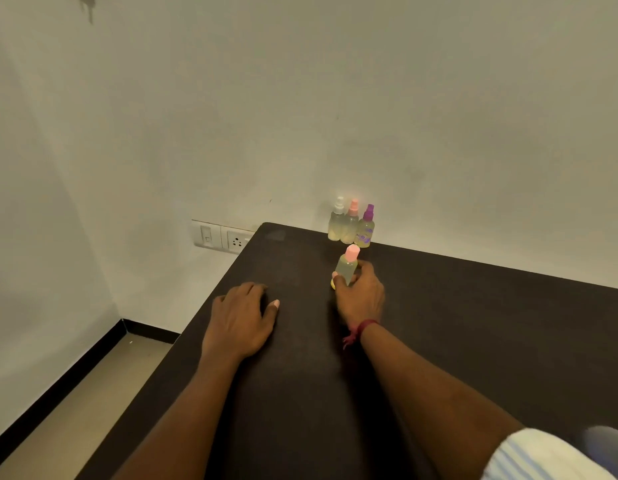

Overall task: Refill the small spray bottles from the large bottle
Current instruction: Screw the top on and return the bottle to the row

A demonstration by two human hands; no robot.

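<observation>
Past the sleeve, a bottle was grasped by the right grip, the left grip laid released on the bench. Fetching was judged in hand; uncapping would be needed next.

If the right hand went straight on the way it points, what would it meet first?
Probably the three small clear spray bottles standing at the wall, the held pink-capped clear bottle leading the right hand; which one is unclear.
</observation>
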